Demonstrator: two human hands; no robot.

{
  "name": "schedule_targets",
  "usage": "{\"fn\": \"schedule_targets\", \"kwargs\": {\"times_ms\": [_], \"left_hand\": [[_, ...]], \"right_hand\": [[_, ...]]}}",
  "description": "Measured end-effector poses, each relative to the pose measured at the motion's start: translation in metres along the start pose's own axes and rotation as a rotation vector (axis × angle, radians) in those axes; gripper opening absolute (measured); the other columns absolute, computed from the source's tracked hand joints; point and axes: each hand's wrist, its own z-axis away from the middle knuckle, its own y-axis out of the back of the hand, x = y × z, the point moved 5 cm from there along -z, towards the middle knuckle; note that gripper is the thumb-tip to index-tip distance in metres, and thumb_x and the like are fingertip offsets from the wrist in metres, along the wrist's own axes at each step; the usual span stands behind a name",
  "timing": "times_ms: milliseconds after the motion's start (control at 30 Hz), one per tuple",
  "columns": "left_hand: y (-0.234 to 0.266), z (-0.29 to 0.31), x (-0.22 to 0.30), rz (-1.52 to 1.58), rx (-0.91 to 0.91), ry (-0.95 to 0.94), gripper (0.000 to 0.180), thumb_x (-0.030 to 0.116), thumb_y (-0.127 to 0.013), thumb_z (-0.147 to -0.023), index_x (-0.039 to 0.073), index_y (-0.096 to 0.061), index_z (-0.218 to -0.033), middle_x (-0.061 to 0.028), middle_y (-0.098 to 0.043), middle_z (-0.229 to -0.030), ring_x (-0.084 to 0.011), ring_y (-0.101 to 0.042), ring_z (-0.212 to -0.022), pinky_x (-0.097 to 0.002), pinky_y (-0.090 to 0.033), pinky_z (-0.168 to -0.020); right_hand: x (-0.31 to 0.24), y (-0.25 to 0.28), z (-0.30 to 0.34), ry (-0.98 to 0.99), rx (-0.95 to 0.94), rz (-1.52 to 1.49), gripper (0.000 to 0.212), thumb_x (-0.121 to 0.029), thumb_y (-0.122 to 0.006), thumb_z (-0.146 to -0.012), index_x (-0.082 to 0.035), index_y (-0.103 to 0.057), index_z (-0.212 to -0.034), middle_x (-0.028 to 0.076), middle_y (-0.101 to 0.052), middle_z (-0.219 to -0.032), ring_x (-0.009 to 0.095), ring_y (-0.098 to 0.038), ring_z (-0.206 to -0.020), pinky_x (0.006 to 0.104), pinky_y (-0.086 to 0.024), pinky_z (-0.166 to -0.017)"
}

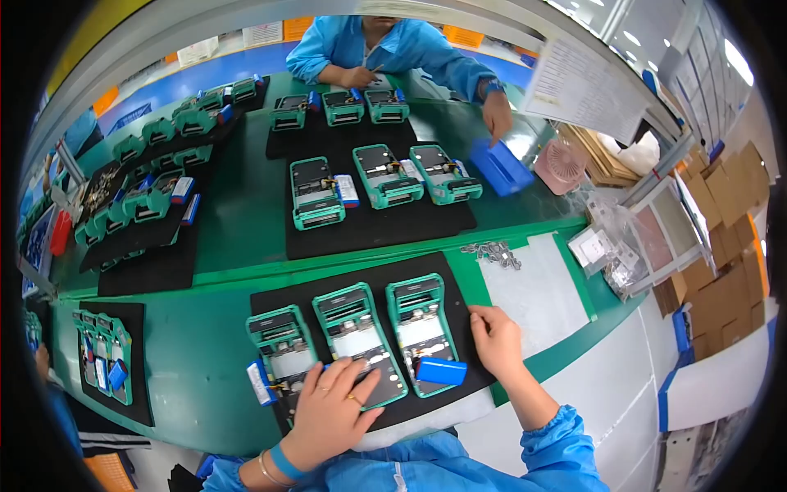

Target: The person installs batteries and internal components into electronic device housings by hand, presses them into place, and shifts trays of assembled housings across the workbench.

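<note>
Three green-framed handheld device housings lie in a row on a black mat [370, 289] in front of me: a left one [288, 353], a middle one [361, 336] and a right one [420, 316]. Their insides with circuit boards show. My left hand [328, 410] rests, fingers spread, over the lower ends of the left and middle housings, hiding parts of both. My right hand [497, 338] is at the mat's right edge, fingers curled and thumb near the index finger; what they hold, if anything, is hidden. A blue battery pack [441, 371] lies across the right housing; a white-and-blue battery [261, 383] sits beside the left one.
Small metal parts [494, 254] lie by a white sheet [537, 283] to the right. Across the green table [238, 238], a co-worker's hand [497, 115] reaches to a blue box [502, 168] near a pink fan [561, 164]. More housings [385, 176] stand on mats at the far side and left.
</note>
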Motion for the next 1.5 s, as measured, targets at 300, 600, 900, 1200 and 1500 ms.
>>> {"fn": "schedule_targets", "kwargs": {"times_ms": [300,600,900,1200,1500], "left_hand": [[0.001,-0.034,0.048,0.066,-0.013,-0.124,0.058,0.035,-0.075,-0.077,0.011,-0.059,-0.128,-0.0153,-0.051,-0.135,-0.0336,-0.047,-0.127,-0.0561,-0.036,-0.101],[-0.049,-0.062,0.082,0.118,-0.086,-0.134,0.059,0.029,-0.075,-0.080,0.008,-0.054,-0.131,-0.0129,-0.048,-0.115,-0.0345,-0.046,-0.116,-0.0626,-0.030,-0.105],[-0.015,-0.063,0.035,0.437,0.203,0.091,0.037,0.010,-0.064,-0.086,0.006,-0.056,-0.121,-0.0142,-0.062,-0.104,-0.0332,-0.059,-0.102,-0.0565,-0.035,-0.106],[-0.018,-0.045,0.048,0.071,-0.022,-0.148,0.063,0.040,-0.078,-0.074,0.012,-0.061,-0.127,-0.0164,-0.049,-0.140,-0.0368,-0.042,-0.132,-0.0588,-0.029,-0.106],[-0.054,-0.059,0.064,-0.155,0.038,-0.207,0.043,0.027,-0.065,-0.084,0.013,-0.063,-0.125,-0.0095,-0.050,-0.135,-0.0280,-0.040,-0.129,-0.0618,-0.029,-0.104]], "right_hand": [[0.071,0.028,-0.064,0.136,0.256,0.114,0.018,-0.004,-0.061,-0.086,-0.003,-0.067,-0.103,0.016,-0.061,-0.092,0.033,-0.061,-0.083,0.0397,-0.050,-0.072],[0.064,0.026,-0.067,0.257,0.274,0.305,0.018,-0.010,-0.068,-0.083,-0.009,-0.072,-0.101,0.007,-0.064,-0.099,0.028,-0.061,-0.090,0.0385,-0.052,-0.074],[0.065,0.022,-0.067,0.314,0.223,0.254,0.013,-0.010,-0.071,-0.080,-0.009,-0.071,-0.093,0.005,-0.065,-0.092,0.027,-0.061,-0.087,0.0382,-0.052,-0.074],[0.057,0.024,-0.077,0.485,0.042,0.439,0.006,-0.006,-0.066,-0.077,-0.007,-0.066,-0.083,0.008,-0.061,-0.081,0.027,-0.061,-0.082,0.0383,-0.053,-0.072],[0.057,0.018,-0.086,0.708,-0.242,0.735,0.009,-0.005,-0.060,-0.072,-0.006,-0.057,-0.080,0.010,-0.061,-0.082,0.027,-0.063,-0.082,0.0366,-0.055,-0.071]]}}
